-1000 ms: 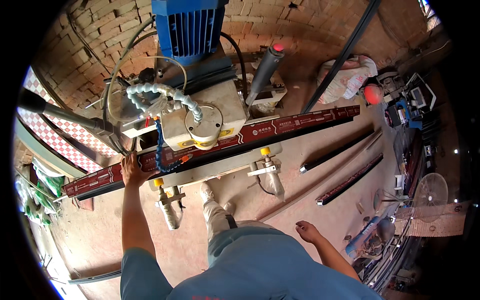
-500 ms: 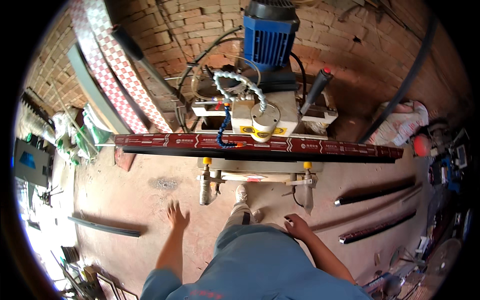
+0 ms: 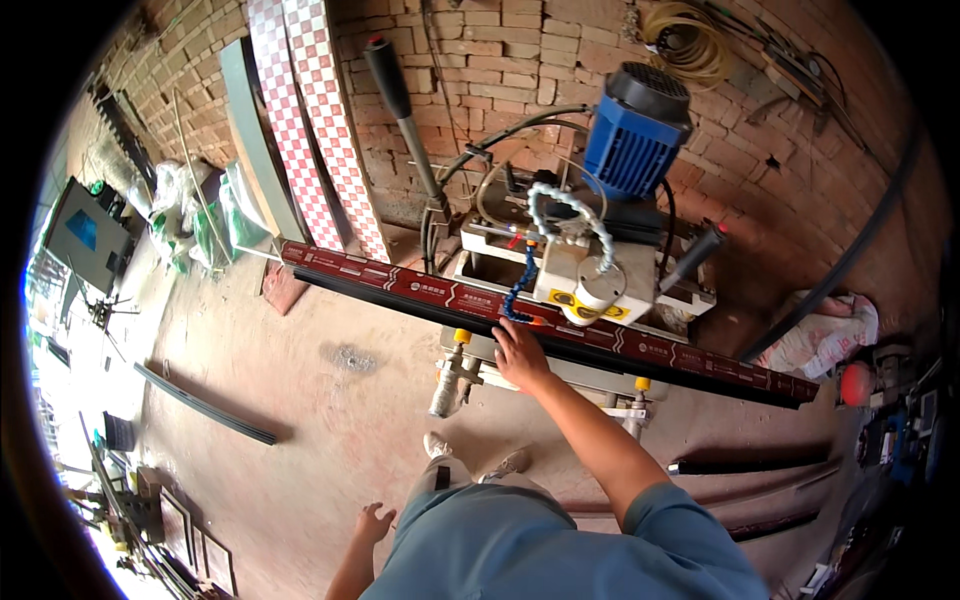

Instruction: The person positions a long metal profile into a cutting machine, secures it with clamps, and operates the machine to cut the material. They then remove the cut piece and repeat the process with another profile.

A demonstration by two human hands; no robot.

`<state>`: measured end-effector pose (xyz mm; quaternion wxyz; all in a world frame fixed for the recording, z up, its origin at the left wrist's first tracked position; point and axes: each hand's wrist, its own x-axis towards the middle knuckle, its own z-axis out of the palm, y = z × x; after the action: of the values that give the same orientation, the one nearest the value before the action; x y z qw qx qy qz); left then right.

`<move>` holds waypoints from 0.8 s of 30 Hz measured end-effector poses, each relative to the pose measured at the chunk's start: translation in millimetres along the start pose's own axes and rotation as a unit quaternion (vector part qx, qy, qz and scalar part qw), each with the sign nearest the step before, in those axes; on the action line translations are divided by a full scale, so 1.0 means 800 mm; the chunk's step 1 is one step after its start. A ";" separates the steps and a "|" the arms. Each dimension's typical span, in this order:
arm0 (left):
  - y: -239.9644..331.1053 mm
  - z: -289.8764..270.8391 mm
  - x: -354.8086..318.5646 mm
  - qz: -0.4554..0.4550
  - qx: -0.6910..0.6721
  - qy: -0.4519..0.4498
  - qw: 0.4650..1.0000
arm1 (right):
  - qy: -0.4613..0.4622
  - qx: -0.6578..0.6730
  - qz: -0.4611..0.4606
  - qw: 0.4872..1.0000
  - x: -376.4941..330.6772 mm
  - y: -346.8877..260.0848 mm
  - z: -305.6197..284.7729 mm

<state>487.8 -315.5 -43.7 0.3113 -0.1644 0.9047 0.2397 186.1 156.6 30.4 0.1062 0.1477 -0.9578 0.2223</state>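
A long aluminium profile (image 3: 400,281), covered in dark red printed film with a black lower edge, lies across the bed of a machine. Over its middle sits the machine's pale head (image 3: 598,290), topped by a blue motor (image 3: 638,135). My right hand (image 3: 520,358) reaches up to the profile, fingertips stretched out on its near edge just below the nozzle of a blue segmented hose (image 3: 527,270). Those fingers look extended, not wrapped around anything. Low beside my leg hangs my left hand (image 3: 375,522), empty, its fingers loosely bent and apart.
Yellow-capped clamp cylinders (image 3: 460,350) stick out at the machine's front. A black-gripped lever (image 3: 398,95) rises at its left. Dark profile pieces (image 3: 205,405) lie on the floor at both sides. Checkered panels (image 3: 335,130) lean on the brick wall; a white sack (image 3: 825,325) sits right.
My right hand has come up from beside my body to the profile's near edge. My left hand has dropped lower toward my side. The view has tilted and shifted.
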 end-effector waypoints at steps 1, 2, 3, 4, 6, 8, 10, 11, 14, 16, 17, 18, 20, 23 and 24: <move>0.011 -0.017 -0.006 -0.010 -0.024 0.016 1.000 | -0.021 0.008 0.013 1.000 0.016 -0.003 0.005; 0.015 -0.031 -0.003 0.000 -0.033 0.029 0.999 | -0.021 0.018 0.041 0.999 0.030 0.006 0.019; 0.016 -0.037 0.001 0.009 -0.045 0.040 0.998 | 0.024 -0.003 0.020 1.000 0.041 0.010 0.029; 0.017 -0.043 0.005 0.019 -0.058 0.051 0.997 | 0.048 -0.037 0.030 0.998 0.053 0.016 0.038; 0.026 -0.055 0.010 0.014 -0.064 0.032 0.997 | 0.134 -0.083 0.017 0.987 0.081 0.047 0.054; 0.011 -0.054 0.024 0.008 -0.067 0.011 0.998 | 0.148 -0.110 0.082 0.980 0.097 0.064 0.076; -0.008 -0.055 0.042 -0.011 -0.075 -0.035 0.997 | 0.189 -0.096 0.120 0.970 0.115 0.076 0.092; -0.017 -0.055 0.054 -0.018 -0.079 -0.058 0.995 | 0.167 -0.142 0.137 0.966 0.118 0.085 0.093; -0.068 -0.050 0.067 -0.062 -0.101 -0.076 0.990 | 0.143 -0.202 0.146 0.958 0.126 0.060 0.097; -0.093 -0.052 0.077 -0.090 -0.101 -0.095 0.986 | 0.091 -0.198 0.170 0.961 0.131 0.039 0.083; -0.101 -0.054 0.089 -0.082 -0.078 -0.108 0.988 | 0.079 -0.185 0.172 0.964 0.134 0.032 0.078; -0.106 -0.056 0.109 -0.073 -0.057 -0.118 0.989 | 0.079 -0.174 0.182 0.965 0.136 0.034 0.077; -0.100 -0.073 0.153 -0.049 -0.019 -0.144 0.988 | 0.059 -0.220 0.213 0.950 0.133 0.049 0.085; -0.101 -0.073 0.201 -0.031 -0.012 -0.137 0.990 | 0.067 -0.182 0.210 0.958 0.139 0.035 0.093; -0.091 -0.076 0.224 -0.024 -0.011 -0.147 0.989 | 0.061 -0.185 0.223 0.955 0.136 0.039 0.095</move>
<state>356.5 -435.1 -141.2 0.4448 -0.1522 0.8421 0.2641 63.8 123.2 -19.3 0.1376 -0.1059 -0.9825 0.0678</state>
